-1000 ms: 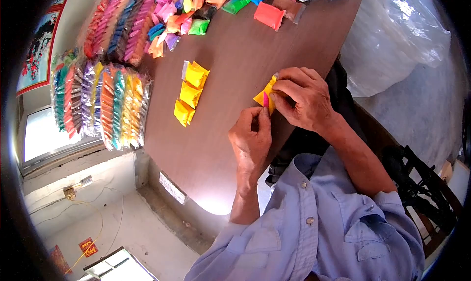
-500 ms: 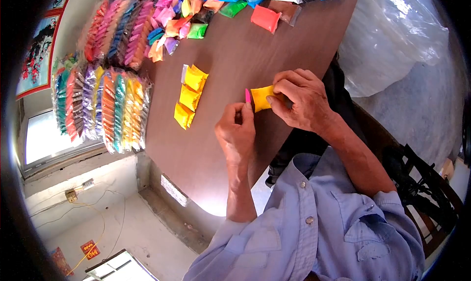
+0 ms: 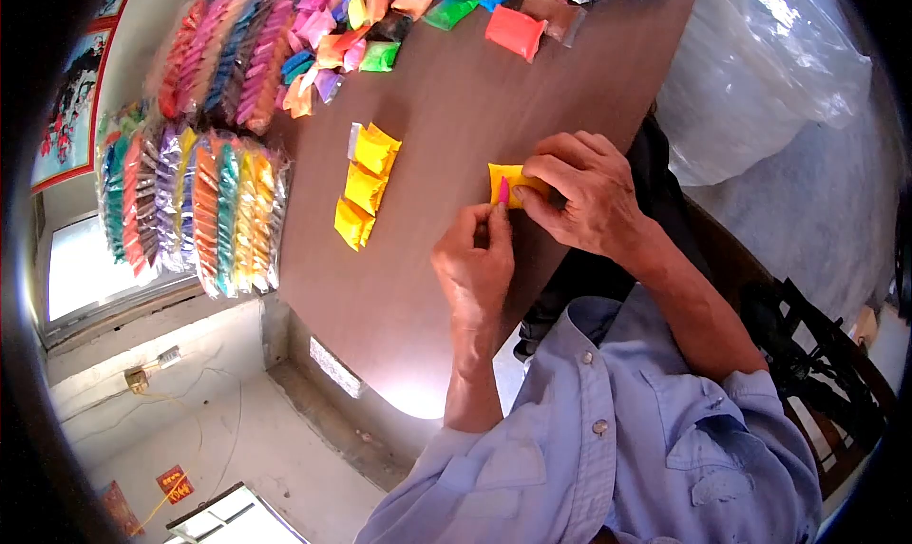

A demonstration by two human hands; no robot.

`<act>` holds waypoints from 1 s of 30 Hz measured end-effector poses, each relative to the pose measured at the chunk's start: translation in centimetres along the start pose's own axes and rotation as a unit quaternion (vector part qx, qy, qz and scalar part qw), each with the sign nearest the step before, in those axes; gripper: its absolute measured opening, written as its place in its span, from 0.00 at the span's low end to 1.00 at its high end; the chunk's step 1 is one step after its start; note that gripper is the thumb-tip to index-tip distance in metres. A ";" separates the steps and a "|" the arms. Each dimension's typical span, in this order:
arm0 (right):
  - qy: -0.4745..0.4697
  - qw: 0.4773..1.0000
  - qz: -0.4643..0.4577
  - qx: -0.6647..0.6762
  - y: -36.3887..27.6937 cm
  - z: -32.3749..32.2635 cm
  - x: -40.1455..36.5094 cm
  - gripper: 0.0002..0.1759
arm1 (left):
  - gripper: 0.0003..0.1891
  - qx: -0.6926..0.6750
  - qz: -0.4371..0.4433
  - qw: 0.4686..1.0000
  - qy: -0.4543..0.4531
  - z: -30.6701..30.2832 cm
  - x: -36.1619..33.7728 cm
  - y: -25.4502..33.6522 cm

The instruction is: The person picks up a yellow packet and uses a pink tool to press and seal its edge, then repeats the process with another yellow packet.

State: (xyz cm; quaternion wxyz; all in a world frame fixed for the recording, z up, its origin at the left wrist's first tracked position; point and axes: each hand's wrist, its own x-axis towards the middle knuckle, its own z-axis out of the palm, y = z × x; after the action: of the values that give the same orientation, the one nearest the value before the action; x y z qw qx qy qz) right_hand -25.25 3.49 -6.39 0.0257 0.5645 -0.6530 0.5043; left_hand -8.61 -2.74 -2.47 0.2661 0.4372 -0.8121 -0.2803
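Note:
My right hand (image 3: 591, 194) pinches a small yellow packet (image 3: 512, 173) by its right end, above the brown table. In my left hand (image 3: 475, 257), thumb and fingertips are pressed together on a small, flat, pointed pink piece (image 3: 503, 191). The pink piece lies over the front of the yellow packet, near its left end; whether it touches is hard to see. What kind of thing the pink piece is, I cannot make out. To the left, a joined strip of three yellow packets (image 3: 365, 188) lies on the table, a clear end flap at its top.
Loose colourful packets (image 3: 380, 12) are heaped at the table's far side, a red packet (image 3: 516, 35) nearest me. Bagged rows of packets (image 3: 233, 207) stand at the left edge. A large clear plastic bag (image 3: 760, 78) is to the right of the brown table (image 3: 380, 306).
My left hand has moved right and slightly down, bringing the pink piece from beside the yellow packet to in front of it. My right hand has barely moved.

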 end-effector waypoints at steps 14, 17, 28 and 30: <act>0.002 1.000 0.003 0.003 0.1 0.0 -0.2 0.13 | 0.08 0.009 -0.034 0.999 0.033 -0.3 -0.1 -0.5; -0.010 1.000 0.010 0.000 0.0 0.0 -0.2 0.13 | 0.08 0.017 -0.035 0.999 0.033 -0.2 -0.3 0.3; -0.001 1.000 -0.004 -0.002 0.2 0.2 -0.3 0.14 | 0.08 0.024 -0.028 0.999 0.006 -0.4 0.2 -0.6; -0.001 1.000 -0.001 0.000 0.2 0.3 -0.4 0.15 | 0.08 0.030 -0.023 0.999 0.010 -0.5 0.4 -0.7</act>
State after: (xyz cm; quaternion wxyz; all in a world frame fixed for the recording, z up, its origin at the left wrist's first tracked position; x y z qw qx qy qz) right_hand -25.14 3.59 -6.93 0.0262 0.5658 -0.6523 0.5037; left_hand -8.07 -3.47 -2.53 0.2545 0.4661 -0.8073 -0.2574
